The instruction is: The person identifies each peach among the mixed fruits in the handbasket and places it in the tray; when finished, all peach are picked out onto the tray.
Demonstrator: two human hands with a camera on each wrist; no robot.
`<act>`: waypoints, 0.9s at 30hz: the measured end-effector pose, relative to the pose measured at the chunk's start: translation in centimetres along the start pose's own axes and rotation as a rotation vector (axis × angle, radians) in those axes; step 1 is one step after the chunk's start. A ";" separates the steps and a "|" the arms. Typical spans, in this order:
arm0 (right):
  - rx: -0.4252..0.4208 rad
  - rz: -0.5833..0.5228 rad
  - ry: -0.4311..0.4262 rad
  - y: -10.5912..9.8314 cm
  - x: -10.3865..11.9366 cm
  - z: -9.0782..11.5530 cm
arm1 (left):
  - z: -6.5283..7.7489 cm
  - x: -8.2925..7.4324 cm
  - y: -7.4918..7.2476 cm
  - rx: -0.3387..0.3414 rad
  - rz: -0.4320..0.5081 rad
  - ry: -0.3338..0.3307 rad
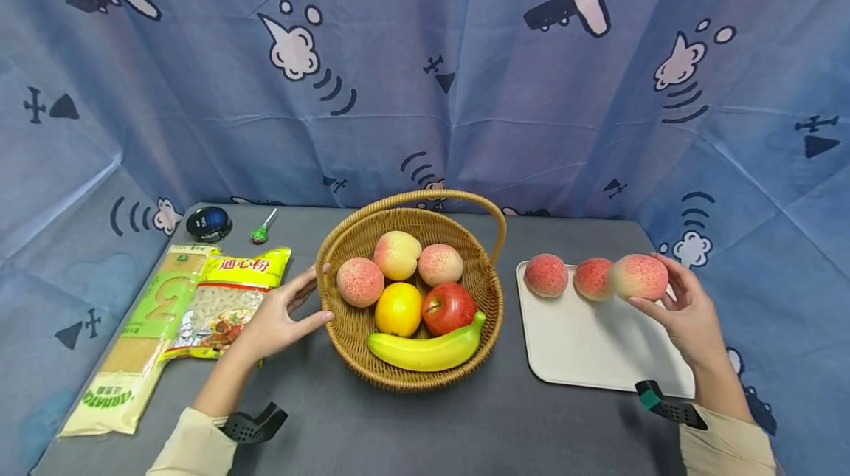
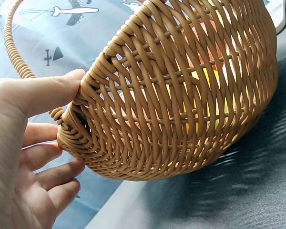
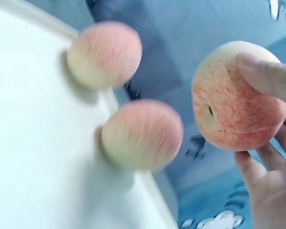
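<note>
A grey table [image 1: 412, 424] is spreading out beneath both hands. Where the fingers of the left hand [image 1: 279, 321] are touching its rim, a woven basket [image 1: 398, 381] is standing on the tabletop. Just left of those fingers, a yellow bag of macaroni [image 1: 229, 295] is lying flat, its left side overlapping a long packet [image 1: 126, 358] that is stretching farther out the same way. Beyond the left fingers, toward the table's far edge, a green lollipop [image 1: 259, 235] and a dark round container [image 1: 209, 223] are lying near each other. Below the fingers of the right hand [image 1: 687, 314], a white tray [image 1: 598, 350] is resting flat.
</note>
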State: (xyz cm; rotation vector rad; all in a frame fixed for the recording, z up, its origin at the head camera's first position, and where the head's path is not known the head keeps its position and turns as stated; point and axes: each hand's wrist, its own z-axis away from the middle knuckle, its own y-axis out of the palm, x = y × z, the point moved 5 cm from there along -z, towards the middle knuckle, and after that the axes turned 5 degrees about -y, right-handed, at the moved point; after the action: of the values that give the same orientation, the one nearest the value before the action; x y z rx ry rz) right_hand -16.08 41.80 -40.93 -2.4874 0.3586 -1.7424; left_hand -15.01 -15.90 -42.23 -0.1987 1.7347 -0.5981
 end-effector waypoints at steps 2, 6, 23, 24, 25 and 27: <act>-0.056 0.056 0.040 -1.6 -2.3 -0.1 | -0.1 0.0 0.0 -0.001 -0.001 0.007; -0.133 0.193 0.122 -4.2 -6.3 -0.2 | 0.0 0.0 0.0 0.006 -0.003 0.010; -0.113 0.409 0.430 -4.1 -8.5 -0.3 | 0.2 0.0 0.0 0.014 0.010 -0.019; -0.118 0.407 0.432 -4.2 -8.7 -0.3 | 0.2 0.0 0.0 0.012 0.010 -0.014; -0.120 0.405 0.433 -4.3 -8.8 -0.3 | 0.1 0.1 0.0 0.010 0.007 -0.006; -0.121 0.396 0.429 -4.4 -9.0 -0.3 | 0.1 0.0 0.0 0.004 0.001 0.003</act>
State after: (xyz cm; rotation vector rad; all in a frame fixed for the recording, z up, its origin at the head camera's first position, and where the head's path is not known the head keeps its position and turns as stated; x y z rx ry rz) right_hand -18.63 48.18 -48.22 -1.9054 0.9387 -2.0981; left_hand -14.93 -15.96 -42.25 -0.1944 1.7368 -0.6016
